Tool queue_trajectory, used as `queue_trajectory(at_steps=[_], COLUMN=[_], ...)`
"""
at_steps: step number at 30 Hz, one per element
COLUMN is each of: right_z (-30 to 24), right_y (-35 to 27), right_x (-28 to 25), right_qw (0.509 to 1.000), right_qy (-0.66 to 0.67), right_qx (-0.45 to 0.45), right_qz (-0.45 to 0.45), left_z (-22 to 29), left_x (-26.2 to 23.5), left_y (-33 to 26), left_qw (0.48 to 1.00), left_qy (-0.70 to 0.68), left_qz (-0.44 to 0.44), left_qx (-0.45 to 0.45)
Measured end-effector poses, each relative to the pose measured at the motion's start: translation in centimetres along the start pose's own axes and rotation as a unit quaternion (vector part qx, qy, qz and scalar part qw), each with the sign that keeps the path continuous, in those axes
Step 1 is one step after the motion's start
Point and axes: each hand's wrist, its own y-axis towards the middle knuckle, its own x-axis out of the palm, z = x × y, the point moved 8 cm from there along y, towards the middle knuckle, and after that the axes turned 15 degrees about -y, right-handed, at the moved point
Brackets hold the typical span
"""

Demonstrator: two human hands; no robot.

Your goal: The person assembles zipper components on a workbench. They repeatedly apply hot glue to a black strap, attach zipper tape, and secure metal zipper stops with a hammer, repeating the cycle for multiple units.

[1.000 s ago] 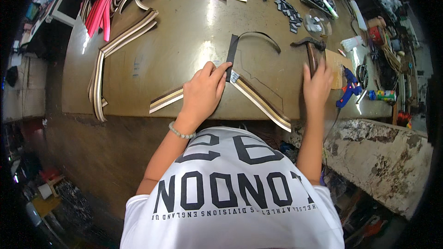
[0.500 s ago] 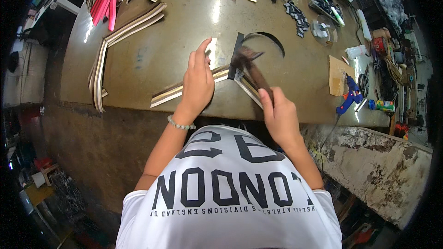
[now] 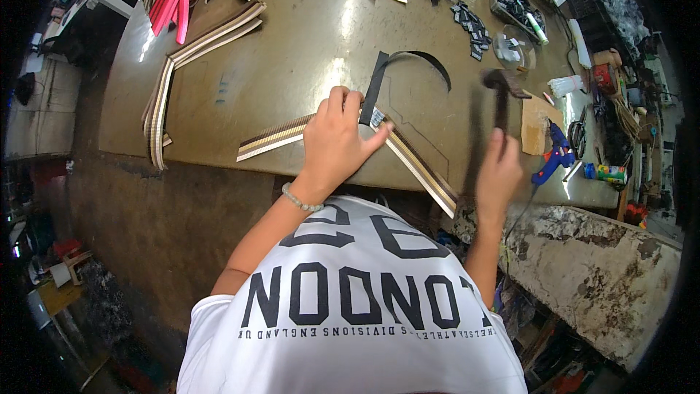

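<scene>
Left hand (image 3: 337,137) lay flat, fingers together pressing striped webbing (image 3: 273,138) onto bench (image 3: 292,51), black strap (image 3: 374,87) just beyond fingertips, right hand (image 3: 498,175) raised, fingers clamped on hammer (image 3: 502,95)

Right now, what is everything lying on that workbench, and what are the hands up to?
striped webbing strap: one, brown and cream, front edge under the left hand
black strap: one, looped, bench middle
striped strap bundle: several, brown and cream, bench left
pink strips: a few, far left
blue glue gun: one, bench right
hammer: one, dark, raised
left hand: presses the striped strap
right hand: grips the hammer handle
</scene>
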Motion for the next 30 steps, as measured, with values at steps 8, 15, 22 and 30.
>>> queue_trajectory(at_steps=[8,15,22,30], right_z=[5.6,3.7,3.5,3.0], right_y=[0.9,0.5,0.4,0.5], right_x=[0.7,1.6,2.0,1.8], right_qw=[0.981,0.959,0.948,0.938], right_qy=[-0.187,-0.28,-0.312,-0.335], right_qx=[0.056,-0.027,-0.043,-0.037], right_qz=[0.015,0.037,0.054,0.08], left_z=[-2.0,-1.9,-0.9,-10.6], left_x=[-0.5,-3.2,-4.3,-15.2], left_y=[-0.1,-0.2,6.9,27.8], left_qw=[0.99,0.997,0.984,0.994], left_qy=[-0.128,-0.018,-0.123,0.082], left_qz=[-0.011,-0.07,-0.101,0.039], left_qx=[-0.049,-0.003,0.081,0.055])
